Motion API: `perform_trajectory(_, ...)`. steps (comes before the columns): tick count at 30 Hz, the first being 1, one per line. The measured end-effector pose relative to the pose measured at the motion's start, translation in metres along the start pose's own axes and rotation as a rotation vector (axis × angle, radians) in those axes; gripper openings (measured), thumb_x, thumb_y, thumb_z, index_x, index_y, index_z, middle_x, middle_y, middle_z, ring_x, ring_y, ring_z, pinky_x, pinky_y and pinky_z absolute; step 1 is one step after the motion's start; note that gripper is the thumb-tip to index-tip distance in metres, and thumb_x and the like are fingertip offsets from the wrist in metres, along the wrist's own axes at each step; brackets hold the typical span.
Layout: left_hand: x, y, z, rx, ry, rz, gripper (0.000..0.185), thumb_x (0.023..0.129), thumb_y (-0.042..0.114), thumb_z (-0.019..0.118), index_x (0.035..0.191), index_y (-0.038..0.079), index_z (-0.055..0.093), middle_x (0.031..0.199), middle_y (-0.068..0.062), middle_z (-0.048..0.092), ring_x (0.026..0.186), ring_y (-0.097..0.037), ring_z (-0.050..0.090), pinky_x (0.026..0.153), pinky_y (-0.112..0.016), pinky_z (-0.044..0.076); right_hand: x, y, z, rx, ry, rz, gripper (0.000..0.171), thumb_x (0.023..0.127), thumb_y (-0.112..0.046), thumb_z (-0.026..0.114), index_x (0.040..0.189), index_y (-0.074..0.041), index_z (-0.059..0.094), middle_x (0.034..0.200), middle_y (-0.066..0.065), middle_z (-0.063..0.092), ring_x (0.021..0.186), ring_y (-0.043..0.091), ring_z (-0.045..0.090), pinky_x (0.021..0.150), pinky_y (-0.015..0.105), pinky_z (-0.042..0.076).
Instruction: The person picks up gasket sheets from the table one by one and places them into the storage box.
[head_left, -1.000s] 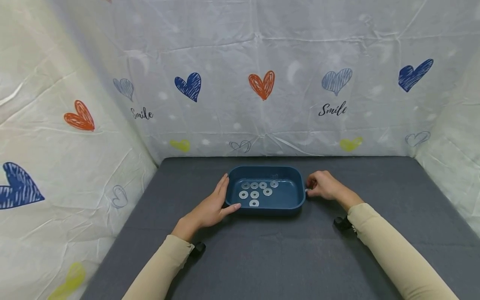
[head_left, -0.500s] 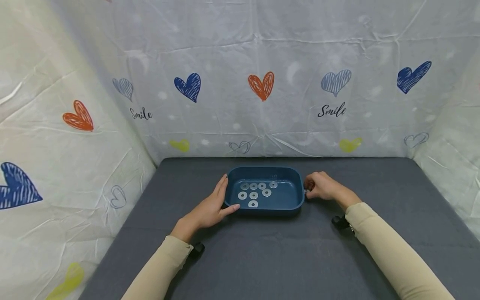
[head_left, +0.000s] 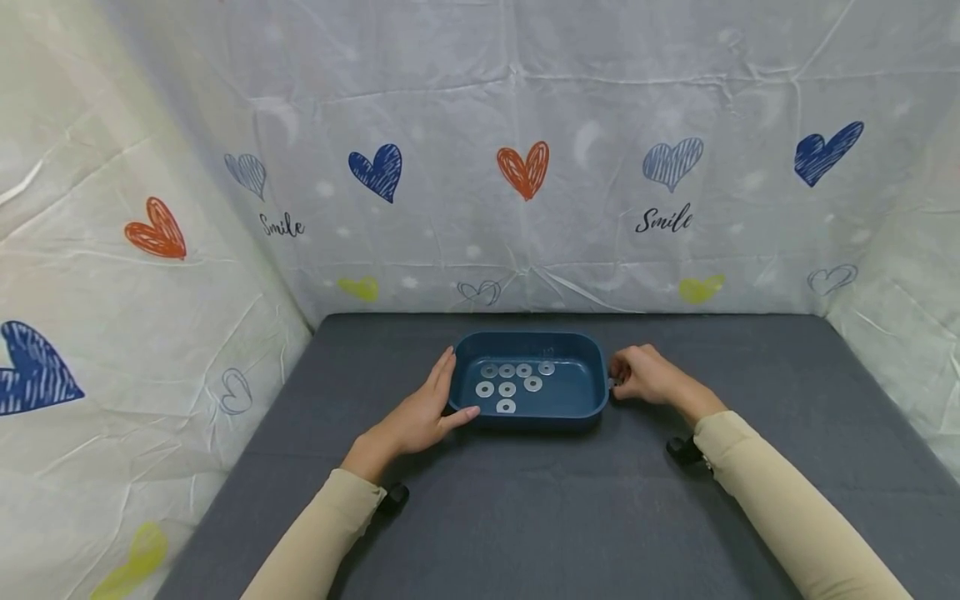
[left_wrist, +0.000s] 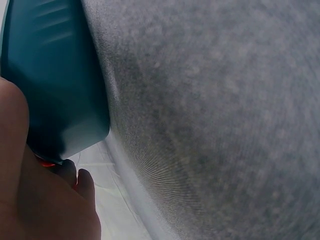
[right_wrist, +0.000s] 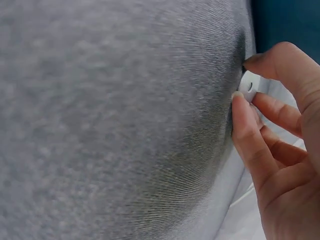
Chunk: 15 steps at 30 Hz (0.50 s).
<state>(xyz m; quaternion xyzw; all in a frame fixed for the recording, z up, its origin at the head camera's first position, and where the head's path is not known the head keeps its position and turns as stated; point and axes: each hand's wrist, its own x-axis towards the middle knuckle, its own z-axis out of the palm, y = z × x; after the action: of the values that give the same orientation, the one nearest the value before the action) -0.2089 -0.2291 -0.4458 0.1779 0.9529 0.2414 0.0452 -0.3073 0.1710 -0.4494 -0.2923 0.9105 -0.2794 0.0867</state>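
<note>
A dark blue tray [head_left: 525,337] sits mid-table with several silver washers [head_left: 507,388] lying flat in it. My left hand [head_left: 423,412] rests against the tray's left end, fingers straight along its wall and thumb at the front corner. The left wrist view shows the tray's outer wall [left_wrist: 50,75] against that hand [left_wrist: 35,200]. My right hand [head_left: 641,373] is at the tray's right end, low on the cloth. In the right wrist view its thumb and fingers [right_wrist: 260,130] pinch a pale washer [right_wrist: 248,85] just beside the tray [right_wrist: 285,20].
The table is covered in grey cloth [head_left: 525,517]. White sheets printed with hearts [head_left: 525,167] wall it in at the back, left and right. Small black wrist cameras [head_left: 393,497] ride under both sleeves.
</note>
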Motion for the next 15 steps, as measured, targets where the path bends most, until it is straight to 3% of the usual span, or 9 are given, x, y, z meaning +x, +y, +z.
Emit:
perform_trajectory(9,0.001,0.0,0.001,-0.001,0.006,0.002,0.104,0.1,0.061,0.056,0.164,0.006,-0.004,0.172,-0.011,-0.008,0.155,-0.035,0.017,0.12,-0.055,0.027,-0.007,0.0,0.0,-0.039,0.05,-0.029,0.018,0.085,-0.011,0.079,0.1,-0.001,0.075,0.092,0.006,0.073,0.076,0.013,0.065,0.071,0.036,0.056)
perform_trajectory(15,0.001,-0.001,0.001,0.009,0.002,-0.002,0.106,0.098,0.068,0.052,0.165,0.008,-0.005,0.172,-0.01,-0.008,0.155,-0.033,0.017,0.12,-0.053,0.027,-0.013,0.001,-0.005,-0.014,0.08,-0.047,0.015,0.087,-0.008,0.077,0.099,-0.001,0.075,0.093,0.007,0.073,0.078,0.015,0.067,0.071,0.036,0.057)
